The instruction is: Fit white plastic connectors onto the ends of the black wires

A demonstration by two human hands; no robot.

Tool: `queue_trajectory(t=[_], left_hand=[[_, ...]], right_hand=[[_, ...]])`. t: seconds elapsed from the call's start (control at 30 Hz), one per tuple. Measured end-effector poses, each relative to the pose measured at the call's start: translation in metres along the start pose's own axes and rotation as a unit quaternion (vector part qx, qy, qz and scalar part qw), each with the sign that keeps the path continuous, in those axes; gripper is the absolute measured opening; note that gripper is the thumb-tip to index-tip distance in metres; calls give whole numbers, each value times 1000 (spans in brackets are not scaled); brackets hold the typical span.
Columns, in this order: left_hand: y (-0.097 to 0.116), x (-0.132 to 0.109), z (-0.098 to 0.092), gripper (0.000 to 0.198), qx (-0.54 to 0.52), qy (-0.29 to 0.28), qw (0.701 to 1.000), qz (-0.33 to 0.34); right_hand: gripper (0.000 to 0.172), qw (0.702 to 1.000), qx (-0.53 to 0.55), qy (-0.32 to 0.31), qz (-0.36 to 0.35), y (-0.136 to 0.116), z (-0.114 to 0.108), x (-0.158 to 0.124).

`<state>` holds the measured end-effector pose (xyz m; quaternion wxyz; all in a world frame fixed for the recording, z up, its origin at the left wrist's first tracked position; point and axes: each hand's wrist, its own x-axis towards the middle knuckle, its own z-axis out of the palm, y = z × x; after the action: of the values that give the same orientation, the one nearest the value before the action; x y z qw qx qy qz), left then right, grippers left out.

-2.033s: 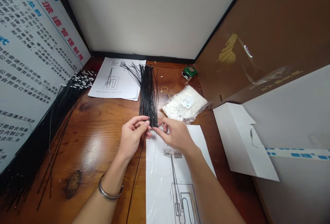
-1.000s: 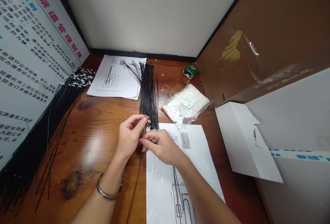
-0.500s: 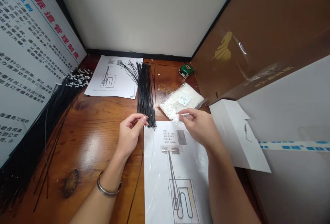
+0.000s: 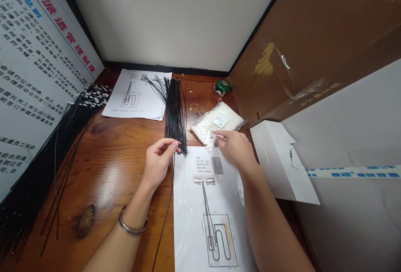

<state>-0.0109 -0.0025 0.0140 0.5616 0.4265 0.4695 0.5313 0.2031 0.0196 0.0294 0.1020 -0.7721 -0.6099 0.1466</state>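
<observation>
My left hand [image 4: 159, 159] is closed in a pinch on a thin black wire [image 4: 165, 222], which hangs from the fingertips down past the front edge of view. Just beyond those fingertips lies a bundle of black wires [image 4: 175, 109] on the table. At the near corner of a clear bag of small white plastic connectors [image 4: 216, 123], my right hand [image 4: 233, 144] reaches in with its index finger stretched out over the loose pieces. Its thumb and other fingers are partly hidden, and no piece shows between them.
A plastic-covered drawing sheet [image 4: 188, 205] lies between my forearms. Farther back are printed sheets [image 4: 147, 109] and a green tape measure [image 4: 222, 87]. Black wires with white ends [image 4: 46, 159] are piled at left. A folded white card [image 4: 275, 159] and brown box [image 4: 300, 46] stand at right.
My right hand has moved slightly left and onto the loose white connectors at the bag's corner. The left hand keeps its pinch on the wire. The view has shifted a little.
</observation>
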Motion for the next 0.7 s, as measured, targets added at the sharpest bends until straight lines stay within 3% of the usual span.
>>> queue_trajectory(t=[0.33,0.7], left_hand=[[-2,1,-2,21,12,-9,1000,-2],[-4,-1,0,20,9,-18,1000,-12]], right_hand=[[27,999,-49,3,-5,-10,4,11],[25,997,3,43,-60,0,17,17]])
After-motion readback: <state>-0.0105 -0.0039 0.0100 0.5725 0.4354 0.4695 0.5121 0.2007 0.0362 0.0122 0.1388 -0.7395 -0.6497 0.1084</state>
